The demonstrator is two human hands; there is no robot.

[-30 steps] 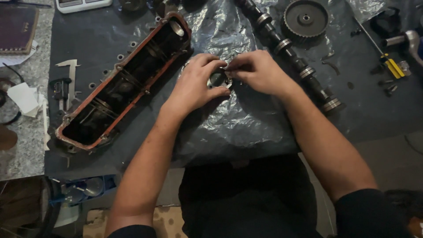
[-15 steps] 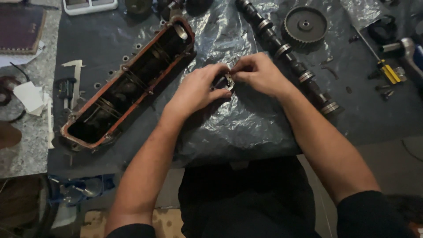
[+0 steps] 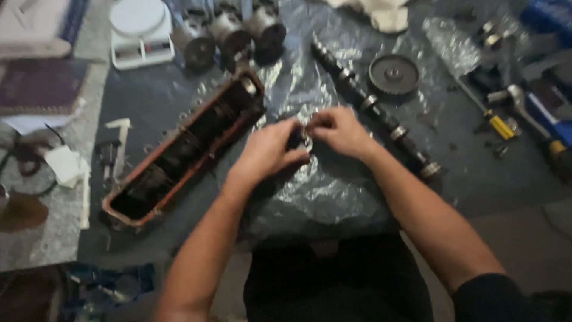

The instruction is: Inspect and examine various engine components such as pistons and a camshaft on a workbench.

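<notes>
Hands: our left hand (image 3: 266, 152) and right hand (image 3: 338, 131) pinch one small dark part (image 3: 297, 139) over crinkled plastic sheet (image 3: 333, 191); rust-orange housing (image 3: 185, 149) lies open beside them.

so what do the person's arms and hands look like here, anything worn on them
Both hands are bare: no gloves on the left hand or the right hand, and no watch or rings that this blurry head view shows. The forearms are uncovered. A short dark sleeve shows on the right upper arm; the left arm's sleeve lies out of frame.
</notes>
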